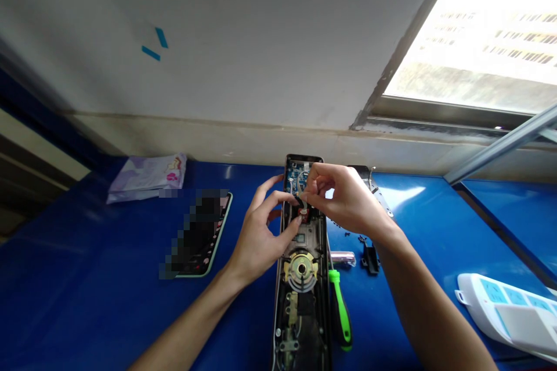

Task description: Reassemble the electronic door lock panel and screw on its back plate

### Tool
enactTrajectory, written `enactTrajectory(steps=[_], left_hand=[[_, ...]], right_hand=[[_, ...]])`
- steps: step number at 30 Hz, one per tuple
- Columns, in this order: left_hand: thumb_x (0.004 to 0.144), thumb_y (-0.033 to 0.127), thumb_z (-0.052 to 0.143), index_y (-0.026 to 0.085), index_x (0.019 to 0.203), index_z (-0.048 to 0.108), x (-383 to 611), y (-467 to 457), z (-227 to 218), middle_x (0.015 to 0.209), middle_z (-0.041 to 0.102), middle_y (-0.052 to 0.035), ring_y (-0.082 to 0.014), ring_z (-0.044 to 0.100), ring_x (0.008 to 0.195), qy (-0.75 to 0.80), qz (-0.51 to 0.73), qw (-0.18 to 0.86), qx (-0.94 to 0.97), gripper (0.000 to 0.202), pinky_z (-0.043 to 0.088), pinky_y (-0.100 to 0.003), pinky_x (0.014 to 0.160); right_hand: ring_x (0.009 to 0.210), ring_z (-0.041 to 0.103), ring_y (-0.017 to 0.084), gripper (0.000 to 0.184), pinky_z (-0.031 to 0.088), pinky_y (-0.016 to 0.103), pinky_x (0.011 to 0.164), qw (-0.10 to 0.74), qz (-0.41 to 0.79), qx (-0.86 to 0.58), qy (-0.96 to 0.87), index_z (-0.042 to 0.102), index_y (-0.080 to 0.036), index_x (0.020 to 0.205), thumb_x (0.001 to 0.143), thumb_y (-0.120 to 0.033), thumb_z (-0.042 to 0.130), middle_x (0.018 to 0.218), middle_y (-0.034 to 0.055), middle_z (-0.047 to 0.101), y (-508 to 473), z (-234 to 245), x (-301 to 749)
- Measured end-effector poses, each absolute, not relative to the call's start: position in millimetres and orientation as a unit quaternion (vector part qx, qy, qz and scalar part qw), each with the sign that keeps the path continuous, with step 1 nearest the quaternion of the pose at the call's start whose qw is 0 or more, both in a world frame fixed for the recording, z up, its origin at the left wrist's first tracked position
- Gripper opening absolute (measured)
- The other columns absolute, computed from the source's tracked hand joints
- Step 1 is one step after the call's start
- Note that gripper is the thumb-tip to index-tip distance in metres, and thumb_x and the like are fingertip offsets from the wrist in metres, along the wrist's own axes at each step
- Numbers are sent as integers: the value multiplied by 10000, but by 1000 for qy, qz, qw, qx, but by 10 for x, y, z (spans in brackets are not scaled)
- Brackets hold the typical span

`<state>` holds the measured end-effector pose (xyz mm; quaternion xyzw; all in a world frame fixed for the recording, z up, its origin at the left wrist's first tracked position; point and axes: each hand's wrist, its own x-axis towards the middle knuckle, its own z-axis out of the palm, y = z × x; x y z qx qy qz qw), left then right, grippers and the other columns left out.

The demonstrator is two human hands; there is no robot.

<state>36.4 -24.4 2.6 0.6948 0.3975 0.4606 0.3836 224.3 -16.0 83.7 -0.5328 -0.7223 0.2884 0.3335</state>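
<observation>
An opened door-lock body [301, 278] lies lengthwise on the blue table [87, 301], its blue circuit board [296, 177] at the far end and a brass round part [301, 268] near the middle. My left hand [256, 232] hovers over the lock's left edge, thumb and fingers pinched toward a small black and red connector [303, 208]. My right hand [343, 197] reaches in from the right and pinches the same small connector over the board. Both hands meet above the lock's upper half.
A green-handled screwdriver [340, 310] lies right of the lock, with a small black part [371, 258] and a clear little bag [343, 258] beside it. A phone [217, 232] and a tissue pack [148, 177] sit left. A white power strip [509, 313] lies right.
</observation>
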Motion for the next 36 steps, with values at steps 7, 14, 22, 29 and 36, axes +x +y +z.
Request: enactTrajectory(steps=[7,14,22,29,36], left_hand=[[920,285,723,242,1064,691,362,-240,8,1560,468,-125,-325,482,1496,394,464,388,692,153,598,-503,1064],[929,283,704,235,1051,693,372,-254,39,1577,463,-124,-329,499,1482,401,459,379,696,132,609,-502,1051],[919,275,713,242,1022,713,375,-248,24,1562,470,-117,-326,525,1457,399,468,371,696,108,612,-516,1043],[928,267,720,243,987,737,363,-234,17,1582,452,-107,-334,568,1413,384,470,359,709,66,621,-533,1029],[942,243,712,244,991,761,335,-218,15,1588,440,-104,-312,664,1295,381,457,346,725,69,656,-501,961]], right_hand=[[591,617,108,119,456,217,568,325,293,-542,-718,553,-214,736,801,-154,632,643,-37,651,-157,831,2241],[627,651,94,158,461,199,610,281,254,-511,-772,572,-203,708,800,-80,610,661,-47,646,-185,890,2268],[611,552,70,195,425,192,606,255,226,-496,-799,574,-194,684,784,-32,617,642,-64,635,-181,903,2305],[618,569,73,162,429,189,599,236,212,-524,-791,676,-180,755,778,-27,724,681,-52,660,-197,936,2334],[758,660,106,216,460,210,679,126,212,-457,-855,851,-211,1009,884,-74,740,938,30,786,-223,1026,2495]])
